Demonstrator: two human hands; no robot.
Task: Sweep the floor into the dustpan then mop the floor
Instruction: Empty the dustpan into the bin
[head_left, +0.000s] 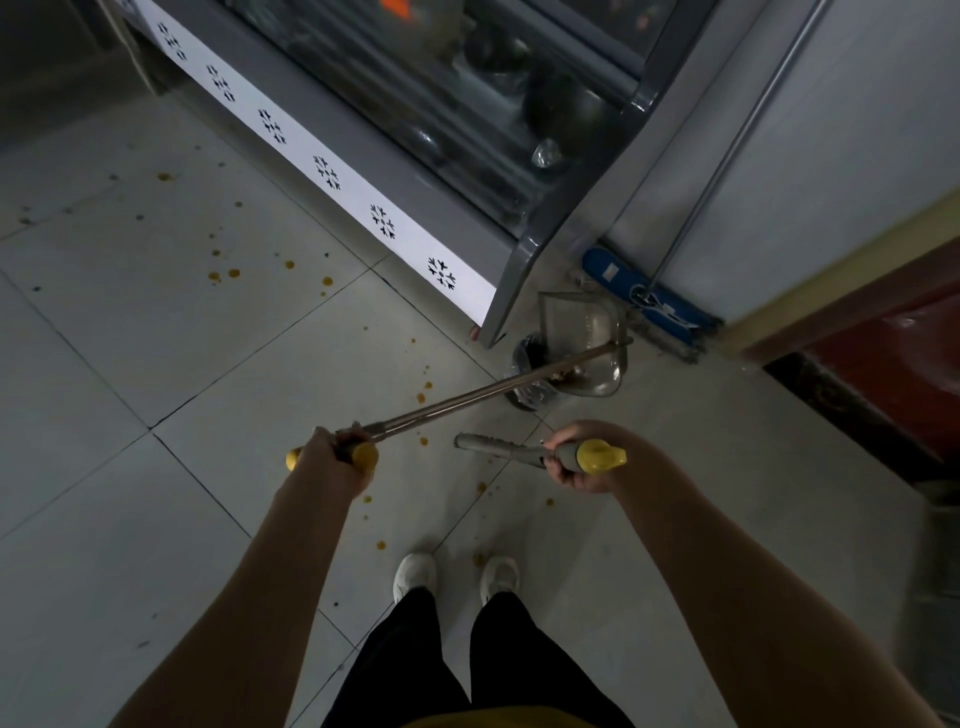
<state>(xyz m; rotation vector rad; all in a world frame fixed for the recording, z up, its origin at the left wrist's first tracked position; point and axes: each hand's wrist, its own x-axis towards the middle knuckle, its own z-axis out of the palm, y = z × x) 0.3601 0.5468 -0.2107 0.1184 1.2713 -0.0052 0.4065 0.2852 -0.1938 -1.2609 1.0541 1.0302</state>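
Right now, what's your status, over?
Left hand grips dustpan handle, right hand grips broom. Dustpan at bin. Orange spots on floor; mop parked at wall.

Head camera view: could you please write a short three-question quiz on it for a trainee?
1. True or false: the blue flat mop is being held.
2. Which of the hands grips the dustpan by its long handle? A. left B. right C. neither
3. Fill in: orange ____ dot the tile floor.

Key
1. False: it leans unheld.
2. A: the left hand grips it, and the right hand holds the broom.
3. spots
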